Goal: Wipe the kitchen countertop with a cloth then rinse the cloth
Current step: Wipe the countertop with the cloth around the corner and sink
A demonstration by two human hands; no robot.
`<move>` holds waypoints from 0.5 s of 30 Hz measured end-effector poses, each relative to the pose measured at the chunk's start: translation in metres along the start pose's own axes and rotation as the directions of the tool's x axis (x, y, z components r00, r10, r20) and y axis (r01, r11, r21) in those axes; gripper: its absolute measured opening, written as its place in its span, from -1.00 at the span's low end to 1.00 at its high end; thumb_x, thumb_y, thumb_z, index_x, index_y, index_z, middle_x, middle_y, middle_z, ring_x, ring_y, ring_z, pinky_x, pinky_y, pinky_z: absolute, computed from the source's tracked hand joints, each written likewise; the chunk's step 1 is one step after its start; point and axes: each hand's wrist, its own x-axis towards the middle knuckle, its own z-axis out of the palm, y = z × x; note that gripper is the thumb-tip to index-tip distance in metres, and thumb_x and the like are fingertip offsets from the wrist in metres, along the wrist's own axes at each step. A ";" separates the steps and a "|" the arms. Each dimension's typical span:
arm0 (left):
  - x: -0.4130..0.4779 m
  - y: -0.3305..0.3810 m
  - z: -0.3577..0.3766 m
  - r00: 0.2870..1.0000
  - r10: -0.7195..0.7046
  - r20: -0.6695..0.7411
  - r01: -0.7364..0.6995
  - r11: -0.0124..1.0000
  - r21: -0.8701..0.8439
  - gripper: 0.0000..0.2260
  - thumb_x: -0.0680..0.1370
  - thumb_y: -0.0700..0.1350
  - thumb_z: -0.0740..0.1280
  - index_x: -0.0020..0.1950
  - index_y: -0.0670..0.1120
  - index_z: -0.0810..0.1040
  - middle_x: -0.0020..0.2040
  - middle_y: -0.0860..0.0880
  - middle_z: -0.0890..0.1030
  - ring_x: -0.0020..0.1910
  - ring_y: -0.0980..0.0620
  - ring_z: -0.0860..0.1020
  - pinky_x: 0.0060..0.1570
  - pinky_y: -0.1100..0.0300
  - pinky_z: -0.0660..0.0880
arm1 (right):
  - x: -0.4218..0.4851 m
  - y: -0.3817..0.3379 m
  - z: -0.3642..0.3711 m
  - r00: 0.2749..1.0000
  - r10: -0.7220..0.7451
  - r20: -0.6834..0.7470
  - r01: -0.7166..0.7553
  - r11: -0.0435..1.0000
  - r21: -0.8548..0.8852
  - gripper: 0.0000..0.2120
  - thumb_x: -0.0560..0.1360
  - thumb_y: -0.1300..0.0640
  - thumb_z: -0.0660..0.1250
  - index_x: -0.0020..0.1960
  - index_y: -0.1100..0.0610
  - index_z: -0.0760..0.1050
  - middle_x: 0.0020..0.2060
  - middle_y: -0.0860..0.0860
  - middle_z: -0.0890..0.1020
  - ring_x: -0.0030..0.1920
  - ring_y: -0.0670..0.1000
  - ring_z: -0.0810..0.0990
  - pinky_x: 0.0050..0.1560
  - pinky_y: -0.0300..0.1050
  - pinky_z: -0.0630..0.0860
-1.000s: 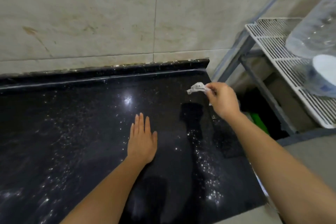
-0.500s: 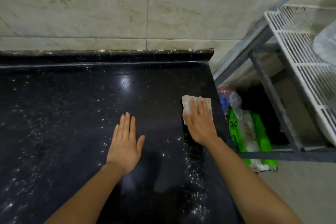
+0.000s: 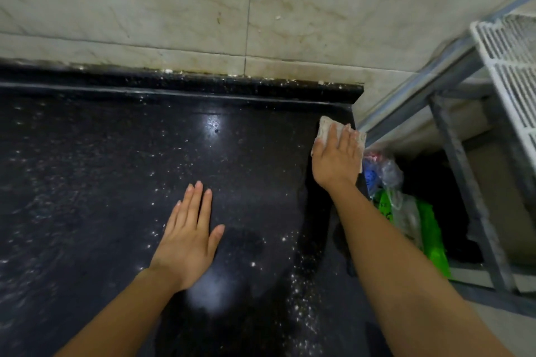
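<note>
The cloth now lies spread flat on the black worktop at its far right corner, just short of the raised back edge, with one side reaching the worktop's right edge. A second ago the right hand held it bunched and lifted clear of the surface. Half a second ago it was already flat under the palm, but nearer the person. The stroke has therefore started and is travelling away from the person along the right edge. The right fingers are straight and close together, pressing down on the cloth without curling round it. The left hand rests palm-down on the worktop, well apart from the cloth, fingers extended, holding nothing, in much the same place as before; it appears to serve as a brace. Pale specks show across most of the surface, so the wiping is judged to be at an early stage. No sink or tap is in view, and rinsing is not yet begun. A metal rack and plastic bags stand beyond the right edge.
</note>
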 end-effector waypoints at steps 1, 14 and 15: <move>0.000 0.001 0.000 1.000 0.001 0.003 -0.001 1.000 0.004 -0.33 0.49 0.26 -0.42 0.49 -0.11 -0.34 0.48 -0.05 -0.43 0.42 0.09 -0.48 0.37 0.20 -0.47 | -0.005 -0.008 0.001 1.000 -0.023 0.005 0.023 1.000 0.004 -0.44 0.65 -0.11 -0.19 0.58 0.08 -0.16 0.56 0.17 -0.12 0.55 0.13 -0.19 0.50 0.05 -0.27; 0.001 0.001 -0.004 0.999 0.001 0.037 0.000 0.999 -0.037 -0.26 0.38 0.31 -0.55 0.46 -0.08 -0.43 0.44 -0.02 -0.52 0.38 0.11 -0.54 0.41 0.16 -0.42 | -0.046 0.022 -0.004 0.490 -0.861 0.133 0.869 0.471 -0.152 -0.50 0.60 0.02 0.11 0.52 0.06 0.18 0.47 0.14 0.31 0.50 0.15 0.17 0.49 0.08 0.04; 0.001 0.002 -0.004 1.000 0.001 0.030 -0.001 1.000 -0.030 -0.27 0.39 0.30 -0.55 0.46 -0.08 -0.43 0.44 -0.02 -0.51 0.38 0.11 -0.54 0.40 0.18 -0.44 | -0.032 0.032 -0.007 0.583 -0.806 0.105 0.806 0.558 -0.195 -0.49 0.60 0.02 0.09 0.53 0.05 0.14 0.46 0.16 0.31 0.49 0.15 0.15 0.50 0.04 -0.04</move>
